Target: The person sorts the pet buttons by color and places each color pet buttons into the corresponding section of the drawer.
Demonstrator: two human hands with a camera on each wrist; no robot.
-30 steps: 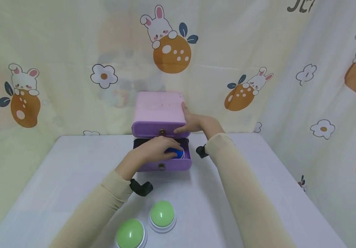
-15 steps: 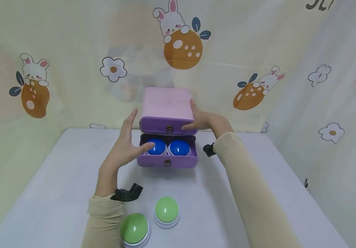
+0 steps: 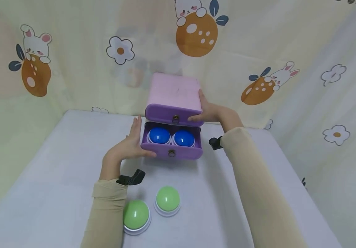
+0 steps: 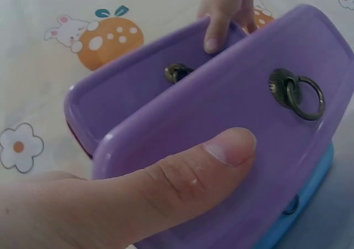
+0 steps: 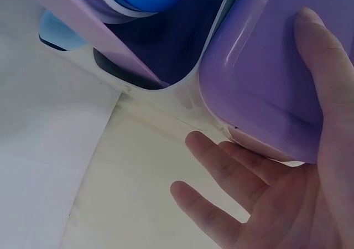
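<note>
A small drawer box [image 3: 178,89] with a pink top stands at the back of the table. Its lower purple drawer [image 3: 185,153] is pulled out and holds two blue dome-topped push buttons with white bases, the left button [image 3: 159,135] and the right button [image 3: 184,138]. My left hand [image 3: 127,147] is at that drawer's left corner, thumb [image 4: 193,163] flat across its front and fingers extended along the side. My right hand [image 3: 211,111] rests at the box's upper right, thumb on the closed upper drawer [image 5: 265,77], other fingers extended beside the box.
Two green dome buttons, a nearer button [image 3: 136,214] and a farther button [image 3: 167,198], sit on the white table [image 3: 57,179] by the left forearm. A light blue drawer front [image 4: 298,205] shows below the purple one. A patterned curtain [image 3: 82,69] hangs behind.
My left hand has let go of a blue button in the drawer, lifted off to the left, and come down onto the drawer's front left corner. My right hand stays at the box. The view has tilted down.
</note>
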